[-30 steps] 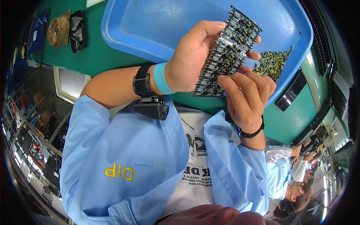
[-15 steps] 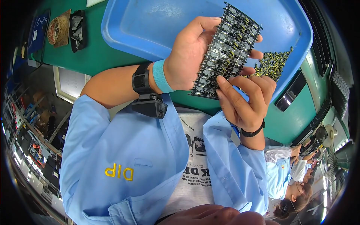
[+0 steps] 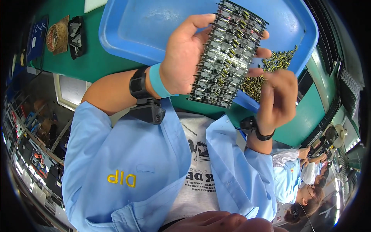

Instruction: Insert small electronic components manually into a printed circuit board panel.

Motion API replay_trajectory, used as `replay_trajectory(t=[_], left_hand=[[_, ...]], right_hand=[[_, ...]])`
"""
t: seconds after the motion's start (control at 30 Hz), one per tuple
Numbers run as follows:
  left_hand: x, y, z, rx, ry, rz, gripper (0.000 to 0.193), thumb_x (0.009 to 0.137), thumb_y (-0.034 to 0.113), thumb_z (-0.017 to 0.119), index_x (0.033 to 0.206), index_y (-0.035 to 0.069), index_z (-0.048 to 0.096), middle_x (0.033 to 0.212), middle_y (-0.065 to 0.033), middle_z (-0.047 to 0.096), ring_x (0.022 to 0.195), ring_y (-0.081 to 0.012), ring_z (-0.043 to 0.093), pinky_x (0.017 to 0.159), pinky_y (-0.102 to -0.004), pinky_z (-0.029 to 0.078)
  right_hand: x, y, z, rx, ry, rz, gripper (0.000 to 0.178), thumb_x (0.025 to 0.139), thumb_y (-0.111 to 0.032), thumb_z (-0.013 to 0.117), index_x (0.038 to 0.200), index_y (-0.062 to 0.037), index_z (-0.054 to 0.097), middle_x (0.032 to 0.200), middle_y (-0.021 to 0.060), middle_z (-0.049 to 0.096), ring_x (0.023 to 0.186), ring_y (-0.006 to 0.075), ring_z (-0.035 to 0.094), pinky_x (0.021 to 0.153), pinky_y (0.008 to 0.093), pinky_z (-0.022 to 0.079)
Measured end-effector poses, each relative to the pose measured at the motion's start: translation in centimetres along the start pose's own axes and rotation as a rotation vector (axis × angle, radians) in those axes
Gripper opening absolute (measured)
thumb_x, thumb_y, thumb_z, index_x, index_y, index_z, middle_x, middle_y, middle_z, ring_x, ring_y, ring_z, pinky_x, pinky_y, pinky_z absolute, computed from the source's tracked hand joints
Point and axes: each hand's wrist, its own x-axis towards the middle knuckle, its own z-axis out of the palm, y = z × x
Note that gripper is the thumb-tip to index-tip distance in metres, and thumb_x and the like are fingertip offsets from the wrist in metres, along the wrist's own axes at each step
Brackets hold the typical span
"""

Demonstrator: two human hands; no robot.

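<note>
The left hand (image 3: 185, 63) is clasping a largely populated board (image 3: 228, 54) while the right hand (image 3: 276, 96), at its 4 o'clock, is pinching something unclear, with loose parts (image 3: 266, 73) remaining in the tray (image 3: 127, 34).

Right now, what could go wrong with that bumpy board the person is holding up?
The left hand holds the circuit board only by its edges, tilted above the blue tray, so it might slip and fall. The right hand is close to the board's lower corner and could bump loose parts. The small yellow-black parts lie piled near the tray's edge and could scatter if knocked.
</note>
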Motion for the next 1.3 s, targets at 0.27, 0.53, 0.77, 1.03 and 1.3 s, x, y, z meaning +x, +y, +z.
replay_trajectory(t=[0.27, 0.53, 0.77, 1.03, 1.3], left_hand=[[-0.3, 0.3, -0.7, 0.057, -0.062, -0.017, 0.073, 0.108, 0.047, 0.031, 0.164, 0.0, 0.031, 0.17, -0.0167, 0.033, 0.15, -0.0374, 0.044, 0.122, -0.0529, 0.043], [0.0, 0.1, -0.9, 0.068, -0.055, -0.014, 0.073, 0.108, 0.047, 0.031, 0.163, -0.001, 0.031, 0.169, -0.0171, 0.034, 0.149, -0.0375, 0.045, 0.122, -0.0531, 0.044], [-0.1, 0.2, -1.0, 0.08, -0.076, -0.001, 0.074, 0.109, 0.048, 0.031, 0.163, -0.002, 0.031, 0.169, -0.0187, 0.034, 0.147, -0.0375, 0.048, 0.12, -0.0528, 0.046], [-0.3, 0.1, -0.8, 0.108, -0.037, 0.022, 0.07, 0.109, 0.047, 0.03, 0.159, -0.002, 0.038, 0.164, -0.0193, 0.041, 0.142, -0.0368, 0.054, 0.116, -0.0506, 0.05], [-0.3, 0.1, -0.9, 0.061, -0.014, 0.015, 0.066, 0.108, 0.044, 0.031, 0.15, -0.004, 0.049, 0.154, -0.0194, 0.053, 0.136, -0.0353, 0.059, 0.113, -0.0491, 0.053]], right_hand=[[1.2, 0.7, -0.7, -0.412, -0.496, 0.121, 0.028, 0.08, 0.006, 0.075, 0.106, 0.0024, 0.066, 0.106, 0.0133, 0.064, 0.098, 0.0337, 0.062, 0.086, 0.0398, 0.052], [0.6, 0.9, -0.5, -0.411, -0.518, 0.122, 0.024, 0.087, 0.009, 0.073, 0.108, 0.0029, 0.064, 0.105, 0.0116, 0.067, 0.101, 0.0306, 0.065, 0.088, 0.039, 0.053], [0.1, 0.5, -0.8, 0.312, 0.007, 0.456, 0.013, 0.099, 0.007, 0.068, 0.112, 0.0059, 0.07, 0.106, 0.0132, 0.077, 0.096, 0.0157, 0.073, 0.083, 0.0288, 0.06], [0.5, 0.3, -1.0, 0.356, -0.017, 0.51, 0.014, 0.102, 0.004, 0.065, 0.115, 0.0085, 0.067, 0.108, 0.0174, 0.076, 0.099, 0.0203, 0.074, 0.092, 0.0324, 0.06], [1.1, -0.7, -0.6, 0.611, 0.099, 0.57, 0.008, 0.1, 0.005, 0.068, 0.107, 0.0074, 0.065, 0.11, 0.0196, 0.076, 0.103, 0.0211, 0.073, 0.09, 0.034, 0.058]])
